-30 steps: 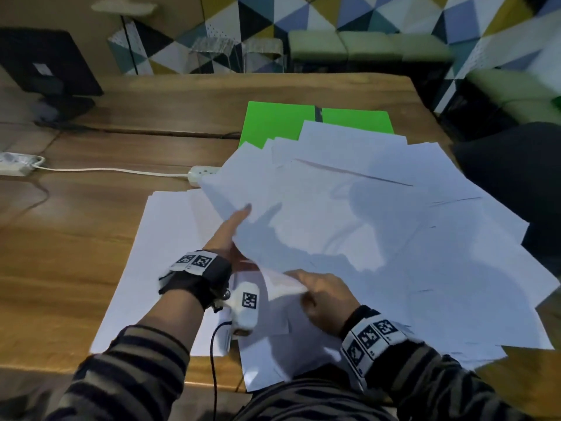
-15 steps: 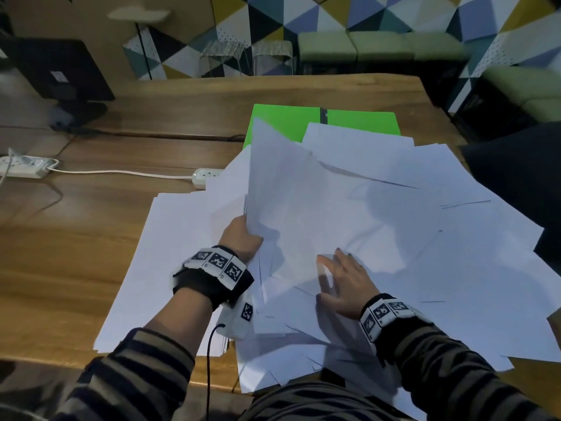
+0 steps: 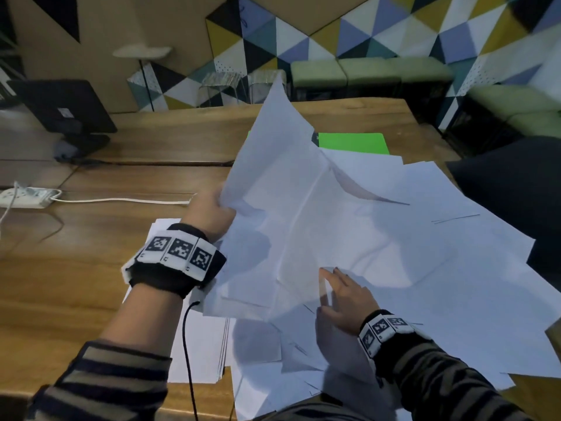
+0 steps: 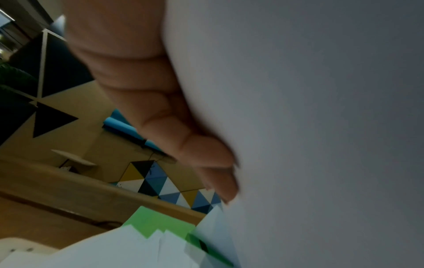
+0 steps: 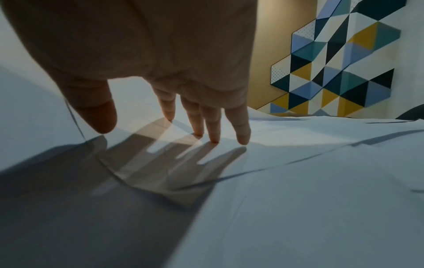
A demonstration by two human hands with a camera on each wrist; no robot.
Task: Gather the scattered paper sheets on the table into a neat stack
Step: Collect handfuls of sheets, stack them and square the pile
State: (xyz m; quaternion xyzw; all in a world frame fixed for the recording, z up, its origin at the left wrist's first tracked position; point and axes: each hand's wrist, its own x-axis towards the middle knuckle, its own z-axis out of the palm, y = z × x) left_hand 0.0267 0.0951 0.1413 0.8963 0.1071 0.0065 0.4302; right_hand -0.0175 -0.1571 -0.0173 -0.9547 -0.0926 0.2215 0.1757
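Sleeves, striped, fill the bottom of the head view, and just above them the right hand (image 3: 343, 299) lies flat with straight, slightly spread fingers (image 5: 241, 130) pressing the scattered paper sheets (image 3: 425, 268) at lower centre. To its left, a squared stack (image 3: 200, 344) sits on the wooden counter (image 3: 60, 293), its edge showing under the left wrist. Higher, at centre, the left hand (image 3: 212, 214) pinches the edge of a lifted sheet (image 3: 273, 165), fingers curled round it, as the left wrist view confirms.

A second ago that sheet lay flat among the others with the left hand only sliding beneath it; now it stands tilted well up, its top corner reaching the upper middle of the frame, while the right hand has come to hold the pile down. My reading: one sheet is being peeled free for the stack at left, and most sheets remain fanned across the right half.

Beyond, a green folder (image 3: 352, 142) peeks out, with a power strip (image 3: 24, 199) at far left.
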